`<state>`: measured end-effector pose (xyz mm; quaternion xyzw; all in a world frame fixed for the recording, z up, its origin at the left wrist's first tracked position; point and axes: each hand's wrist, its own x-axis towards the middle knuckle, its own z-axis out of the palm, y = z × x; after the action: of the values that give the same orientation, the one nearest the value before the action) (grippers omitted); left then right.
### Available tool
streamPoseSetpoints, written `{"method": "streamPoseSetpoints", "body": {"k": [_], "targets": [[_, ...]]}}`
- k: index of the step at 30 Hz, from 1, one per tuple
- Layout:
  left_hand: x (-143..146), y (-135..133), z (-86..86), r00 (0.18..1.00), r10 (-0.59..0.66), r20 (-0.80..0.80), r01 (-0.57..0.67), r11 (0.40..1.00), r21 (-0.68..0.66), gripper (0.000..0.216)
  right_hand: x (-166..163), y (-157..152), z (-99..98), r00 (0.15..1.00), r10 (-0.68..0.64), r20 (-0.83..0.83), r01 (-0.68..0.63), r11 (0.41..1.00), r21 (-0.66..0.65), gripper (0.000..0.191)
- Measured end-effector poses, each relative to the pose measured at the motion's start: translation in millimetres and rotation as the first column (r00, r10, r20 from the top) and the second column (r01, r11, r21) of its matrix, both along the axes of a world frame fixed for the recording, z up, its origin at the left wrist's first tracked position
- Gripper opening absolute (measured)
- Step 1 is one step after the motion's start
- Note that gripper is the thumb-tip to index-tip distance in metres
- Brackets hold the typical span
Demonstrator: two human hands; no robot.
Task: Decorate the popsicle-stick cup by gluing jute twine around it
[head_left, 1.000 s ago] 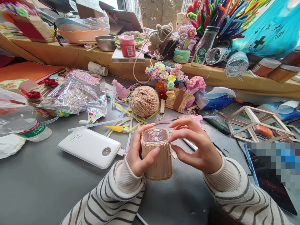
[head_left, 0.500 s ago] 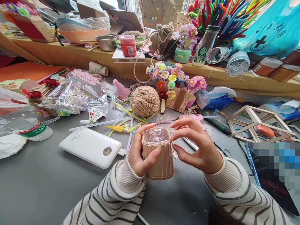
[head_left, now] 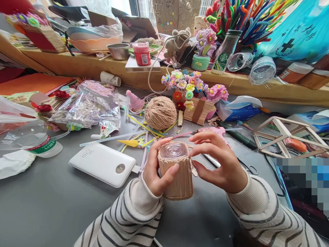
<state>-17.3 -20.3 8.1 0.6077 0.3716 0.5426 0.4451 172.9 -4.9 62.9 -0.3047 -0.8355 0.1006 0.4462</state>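
Observation:
My left hand (head_left: pixel 158 173) is wrapped round a small cup (head_left: pixel 177 181) covered in upright craft sticks, thumb on its near side. The cup is upside down or closed on top: a clear ringed plastic disc (head_left: pixel 174 150) faces up. Twine edges the cup at top and bottom, with loose fibres at the right upper edge. My right hand (head_left: pixel 221 163) is at that edge, fingers curved and thumb apart from them, fingertips at or very near the rim. Behind the cup lie a ball of twine (head_left: pixel 160 113) and a pink glue gun (head_left: pixel 218 132).
A white power bank (head_left: pixel 102 165) lies left, a plastic bottle (head_left: pixel 43 145) beyond it. To the right are a stick frame (head_left: pixel 282 132) and a tablet (head_left: pixel 305 206). Pipe-cleaner flowers (head_left: pixel 189 84) stand behind. A cluttered ledge (head_left: pixel 87 63) runs across the back.
The whole view has shifted slightly, so everything sits a little lower and further right. My left hand keeps its hold on the cup; my right fingers stay at its edge.

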Motion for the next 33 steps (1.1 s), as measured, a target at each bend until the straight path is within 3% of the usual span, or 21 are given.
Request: {"method": "streamPoseSetpoints", "body": {"k": [4, 17, 26, 33], "targets": [[6, -3, 3.6, 0.996, 0.081, 0.036, -0.080, 0.996, -0.025, 0.056, 0, 0, -1.3, 1.000, 0.011, -0.007, -0.011, 1.000, 0.006, 0.021], [-3, 1, -3.0, 0.998, -0.029, 0.052, 0.028, 1.000, 0.006, 0.063, -2, 0, -3.4, 1.000, -0.003, -0.028, 0.003, 1.000, 0.001, 0.022], [-4, 1, -3.8, 0.998, -0.037, 0.045, 0.036, 0.999, 0.024, 0.065, -2, -1, -5.4, 0.999, 0.005, -0.050, -0.007, 1.000, -0.025, 0.020], [0, 0, -0.9, 0.995, 0.039, 0.090, -0.036, 0.999, -0.031, 0.065, -2, 0, -4.9, 0.999, -0.009, -0.052, 0.008, 1.000, -0.018, 0.022]]}}
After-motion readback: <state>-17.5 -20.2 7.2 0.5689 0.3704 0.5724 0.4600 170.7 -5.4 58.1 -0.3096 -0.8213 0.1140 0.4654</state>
